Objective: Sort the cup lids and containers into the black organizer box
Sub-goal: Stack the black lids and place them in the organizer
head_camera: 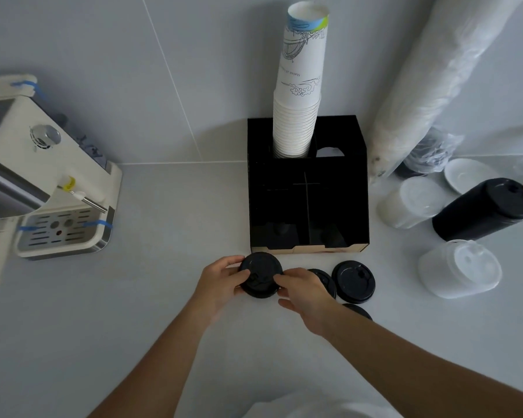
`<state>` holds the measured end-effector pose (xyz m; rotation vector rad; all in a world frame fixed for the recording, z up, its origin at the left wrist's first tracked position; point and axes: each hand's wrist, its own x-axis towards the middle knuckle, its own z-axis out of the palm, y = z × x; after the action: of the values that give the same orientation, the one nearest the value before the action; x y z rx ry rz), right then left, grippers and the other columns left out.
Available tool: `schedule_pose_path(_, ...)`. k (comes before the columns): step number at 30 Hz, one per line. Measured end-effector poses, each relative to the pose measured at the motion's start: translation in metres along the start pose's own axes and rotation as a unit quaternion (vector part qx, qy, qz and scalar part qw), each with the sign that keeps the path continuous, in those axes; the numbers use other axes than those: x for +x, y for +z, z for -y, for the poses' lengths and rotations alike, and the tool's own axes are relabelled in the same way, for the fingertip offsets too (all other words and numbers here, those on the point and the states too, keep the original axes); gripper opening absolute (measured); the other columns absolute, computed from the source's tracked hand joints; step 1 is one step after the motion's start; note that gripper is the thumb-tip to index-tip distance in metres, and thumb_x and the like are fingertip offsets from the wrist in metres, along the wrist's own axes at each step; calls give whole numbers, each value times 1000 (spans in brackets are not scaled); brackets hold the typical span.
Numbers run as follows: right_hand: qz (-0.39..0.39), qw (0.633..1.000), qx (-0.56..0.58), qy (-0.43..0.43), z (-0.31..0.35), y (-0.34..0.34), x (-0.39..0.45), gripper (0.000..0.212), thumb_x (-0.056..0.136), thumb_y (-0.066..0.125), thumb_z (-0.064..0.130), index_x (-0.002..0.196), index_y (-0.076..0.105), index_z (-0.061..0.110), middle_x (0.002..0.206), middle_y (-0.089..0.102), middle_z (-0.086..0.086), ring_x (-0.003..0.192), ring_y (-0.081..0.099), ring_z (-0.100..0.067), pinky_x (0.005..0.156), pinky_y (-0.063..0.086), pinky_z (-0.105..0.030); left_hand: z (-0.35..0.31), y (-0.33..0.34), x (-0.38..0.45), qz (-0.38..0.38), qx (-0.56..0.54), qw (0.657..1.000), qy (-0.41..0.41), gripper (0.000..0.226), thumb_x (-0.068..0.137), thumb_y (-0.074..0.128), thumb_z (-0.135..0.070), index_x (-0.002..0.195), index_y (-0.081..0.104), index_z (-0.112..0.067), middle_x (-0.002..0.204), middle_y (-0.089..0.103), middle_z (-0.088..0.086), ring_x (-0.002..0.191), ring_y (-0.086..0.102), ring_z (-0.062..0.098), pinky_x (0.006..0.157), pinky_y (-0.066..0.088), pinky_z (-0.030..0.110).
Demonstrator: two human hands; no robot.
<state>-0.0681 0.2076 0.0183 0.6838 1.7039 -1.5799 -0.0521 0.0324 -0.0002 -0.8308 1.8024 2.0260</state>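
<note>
Both hands hold a small stack of black cup lids (260, 279) just in front of the black organizer box (357, 188). My left hand (221, 282) grips its left edge, my right hand (302, 289) its right edge. More black lids lie on the counter to the right: one (356, 281) in full view, one (326, 280) partly under my right hand, one (358, 311) behind my wrist. A tall stack of white paper cups (299, 95) stands in the box's back left compartment.
To the right lie a black lid stack (483, 209), two white lid stacks (411, 203) (459, 268), a white saucer (465, 173) and a long wrapped sleeve of cups (429, 86). A cream espresso machine (43, 182) stands at the left.
</note>
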Motion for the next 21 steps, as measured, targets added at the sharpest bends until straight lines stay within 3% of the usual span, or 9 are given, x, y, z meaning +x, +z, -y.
schedule_pose_path(2,-21,998,-48,-23,-1,-6,0,33,89,68,26,118,56,16,109,64,-6,98,64,-23,91,57,-39,-3,1,-8,19,-9,1000,-5,27,86,64,2,109,65,-12,103,72,13,92,70,26,72,59,32)
schedule_pose_path(4,-32,994,-88,-52,-1,-15,-1,39,85,71,33,120,57,21,107,66,-1,96,65,-22,95,55,-41,-5,3,-15,50,-12,999,-11,26,86,63,2,107,67,-13,103,73,12,91,69,26,78,59,38)
schedule_pose_path(7,43,992,-103,-62,0,-33,-7,39,85,72,30,122,60,24,113,68,-1,106,66,-25,97,55,-43,-5,7,-24,99,13,995,-16,29,85,64,2,108,68,-14,106,74,11,95,70,24,79,57,41)
schedule_pose_path(9,91,985,-127,-71,0,-46,-14,37,86,71,26,123,63,24,115,71,-4,107,68,-25,94,58,-42,-7,13,-31,129,22,991,-18,30,85,64,3,110,68,-14,107,74,8,97,70,23,78,56,40)
schedule_pose_path(13,110,981,-137,-84,-5,-70,-27,34,87,71,13,120,67,20,112,73,-9,97,73,-28,79,62,-35,-9,31,-43,155,47,987,-10,32,85,65,0,113,67,-15,109,74,5,99,70,22,84,57,41)
schedule_pose_path(16,97,988,-102,-70,-24,-93,-37,33,87,71,8,118,65,15,109,74,-12,92,74,-28,76,61,-34,2,50,-50,142,65,988,-19,31,85,68,-6,113,66,-19,111,72,5,102,69,24,82,59,41)
schedule_pose_path(21,29,998,32,-52,-65,-133,-54,27,87,68,1,114,65,3,104,74,-23,82,74,-29,68,60,-34,39,86,-75,138,55,985,-83,31,84,72,-17,114,63,-19,105,74,12,89,73,24,80,60,37)
